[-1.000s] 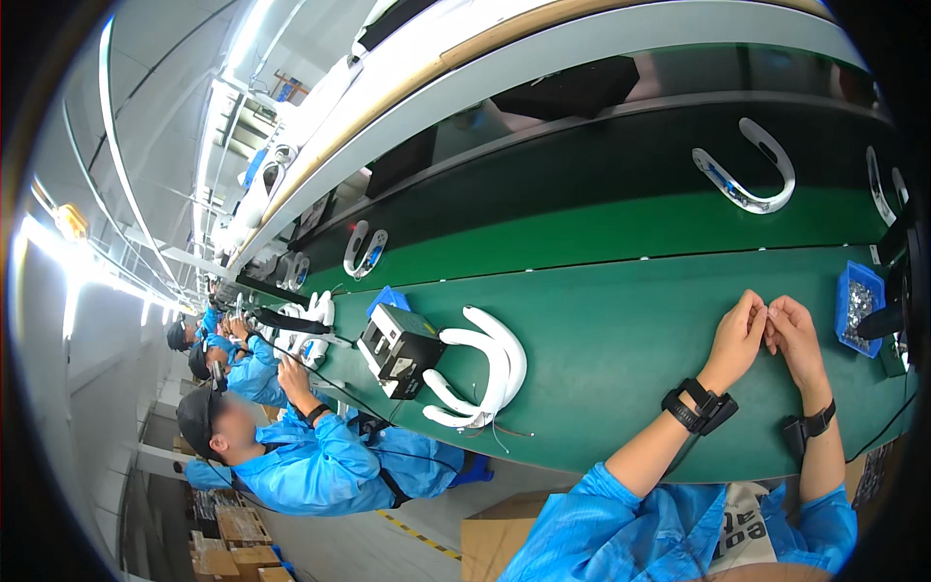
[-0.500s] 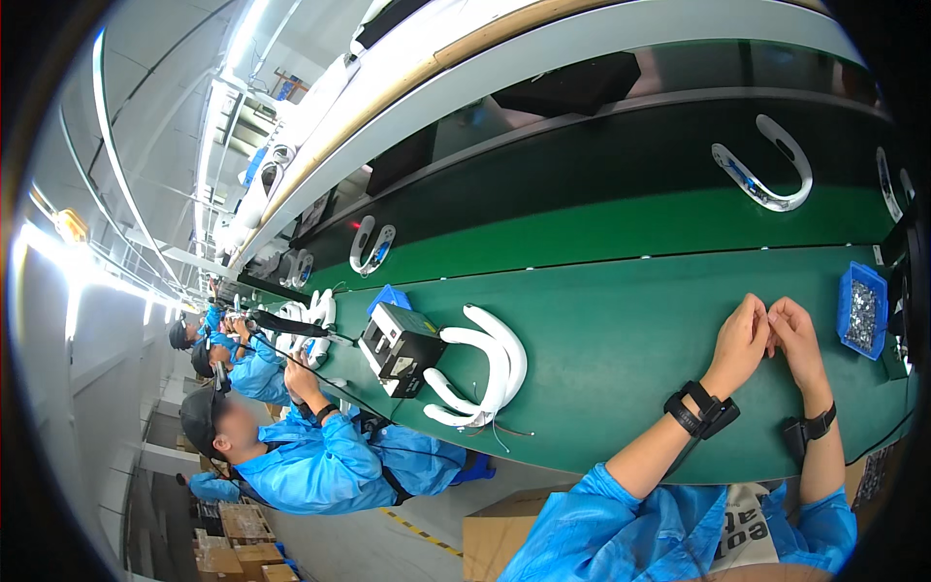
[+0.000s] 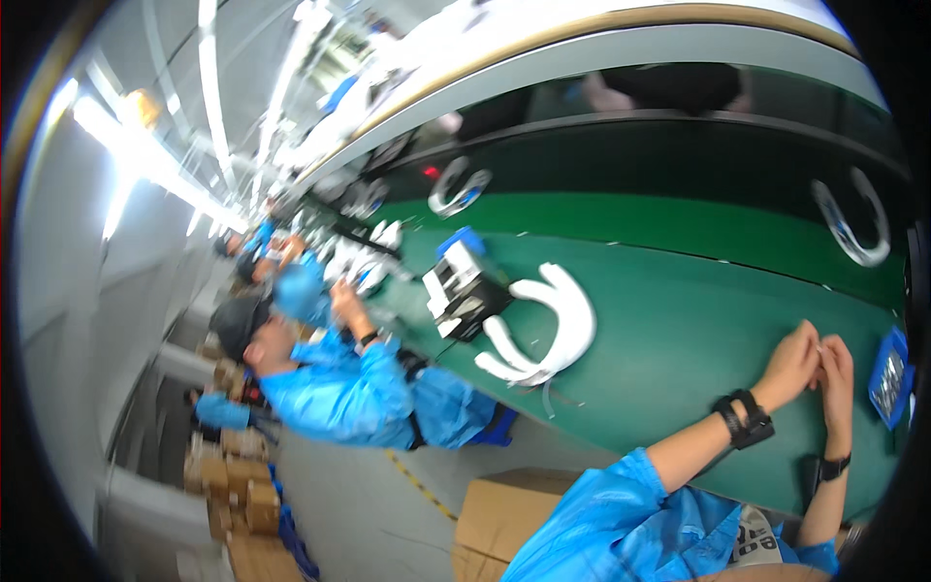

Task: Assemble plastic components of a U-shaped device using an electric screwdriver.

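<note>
At the right of the green bench, my left hand (image 3: 792,361) and my right hand (image 3: 835,367) meet with fingers curled in and fingertips together. Between them shows at most a tiny pale speck; whatever they pinch, if anything, is too small to make out. A black strap with a small box circles my left wrist (image 3: 744,419), and another strap sits on my right wrist (image 3: 832,468). Just right of my right hand stands a blue bin (image 3: 889,376) of small metal parts. White curved U-shaped pieces (image 3: 572,325) with loose wire ends lie farther left on the bench.
Beside the white pieces stands a black-and-white box (image 3: 464,291), with a blue bin (image 3: 462,241) behind it. More U-shaped pieces (image 3: 858,228) lie on the strip along the back. A co-worker in blue (image 3: 359,388) is at the bench's left. A cardboard box (image 3: 504,509) stands below.
The whole view has swung left and blurred, so everything sits farther right in the picture. My hands stay together in much the same pose.
</note>
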`<action>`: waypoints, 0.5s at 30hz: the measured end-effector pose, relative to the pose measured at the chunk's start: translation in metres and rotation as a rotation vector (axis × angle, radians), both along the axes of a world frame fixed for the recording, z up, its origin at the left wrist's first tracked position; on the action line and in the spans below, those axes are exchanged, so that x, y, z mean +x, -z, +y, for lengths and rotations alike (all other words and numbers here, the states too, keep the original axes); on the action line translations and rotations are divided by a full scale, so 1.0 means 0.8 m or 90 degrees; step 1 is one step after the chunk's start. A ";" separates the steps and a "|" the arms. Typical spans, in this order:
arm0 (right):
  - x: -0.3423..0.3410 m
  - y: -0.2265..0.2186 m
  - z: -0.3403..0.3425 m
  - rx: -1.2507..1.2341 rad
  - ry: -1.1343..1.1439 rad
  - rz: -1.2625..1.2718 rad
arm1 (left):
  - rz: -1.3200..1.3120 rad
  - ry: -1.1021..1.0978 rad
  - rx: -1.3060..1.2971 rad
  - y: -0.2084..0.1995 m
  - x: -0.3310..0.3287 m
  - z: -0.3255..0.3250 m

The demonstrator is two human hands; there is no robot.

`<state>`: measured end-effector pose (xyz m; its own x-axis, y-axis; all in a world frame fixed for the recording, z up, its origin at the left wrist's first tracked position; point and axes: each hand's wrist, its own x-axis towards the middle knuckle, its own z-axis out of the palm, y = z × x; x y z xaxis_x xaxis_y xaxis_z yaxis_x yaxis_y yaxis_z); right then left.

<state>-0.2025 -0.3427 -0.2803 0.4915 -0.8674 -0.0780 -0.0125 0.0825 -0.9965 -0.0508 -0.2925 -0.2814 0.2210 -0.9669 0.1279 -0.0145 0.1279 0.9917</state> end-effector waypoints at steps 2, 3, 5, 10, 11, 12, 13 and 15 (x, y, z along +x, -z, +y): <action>-0.022 0.017 -0.010 -0.008 0.021 -0.005 | 0.032 0.022 0.002 0.005 -0.013 -0.007; -0.017 0.018 -0.012 0.004 0.005 -0.022 | 0.014 0.008 -0.019 0.014 -0.012 -0.009; 0.016 0.017 -0.005 0.009 -0.026 -0.032 | -0.091 -0.083 -0.075 0.035 0.007 -0.006; 0.018 0.018 0.004 0.011 -0.036 -0.035 | -0.122 -0.102 -0.081 0.046 0.004 -0.001; 0.018 0.015 0.005 0.006 -0.039 -0.032 | -0.121 -0.097 -0.084 0.046 0.004 -0.001; 0.015 0.015 0.005 0.004 -0.034 -0.030 | -0.112 -0.089 -0.079 0.044 0.003 -0.001; 0.013 0.014 0.004 0.009 -0.033 -0.033 | -0.104 -0.082 -0.073 0.042 0.002 -0.002; 0.009 0.016 0.002 0.010 -0.031 -0.034 | -0.080 -0.067 -0.066 0.037 0.000 -0.002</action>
<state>-0.1955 -0.3408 -0.2929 0.5365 -0.8415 -0.0636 0.0364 0.0984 -0.9945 -0.0510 -0.2937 -0.3107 0.2964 -0.9194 0.2585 -0.1568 0.2201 0.9628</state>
